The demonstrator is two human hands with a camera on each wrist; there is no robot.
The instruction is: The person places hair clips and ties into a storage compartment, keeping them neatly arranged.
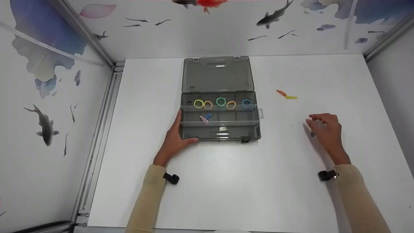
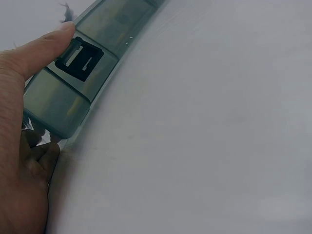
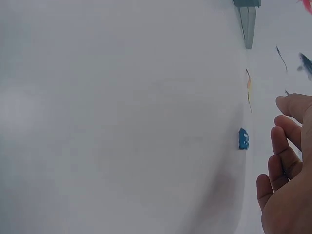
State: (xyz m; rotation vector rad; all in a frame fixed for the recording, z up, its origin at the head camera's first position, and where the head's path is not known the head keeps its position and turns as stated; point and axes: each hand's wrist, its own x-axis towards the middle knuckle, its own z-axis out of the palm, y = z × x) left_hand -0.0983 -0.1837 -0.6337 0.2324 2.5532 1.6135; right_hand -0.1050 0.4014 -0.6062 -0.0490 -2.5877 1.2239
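Observation:
A grey see-through plastic box [image 1: 218, 77] lies on the table with its lid folded back. My left hand [image 1: 173, 142] grips its front left corner, thumb against the front wall and fingers along the left side; in the left wrist view the thumb is beside the dark latch [image 2: 80, 59]. My right hand [image 1: 327, 131] hovers over the table on the right, fingers loosely bent, holding nothing. A small blue clip-like piece [image 3: 243, 139] lies near it, mostly hidden by the hand in the head view. Farther back are an orange hair clip [image 1: 281, 93] and a yellow hair clip [image 1: 291, 97].
The box's back row contains several coloured rings, among them a yellow ring [image 1: 195, 105], a green ring [image 1: 217, 103] and a blue ring [image 1: 243, 104]. A pink hair clip [image 1: 204, 119] and a blue hair clip [image 1: 208, 115] lie in the middle row. Printed walls enclose the white table [image 1: 245, 187].

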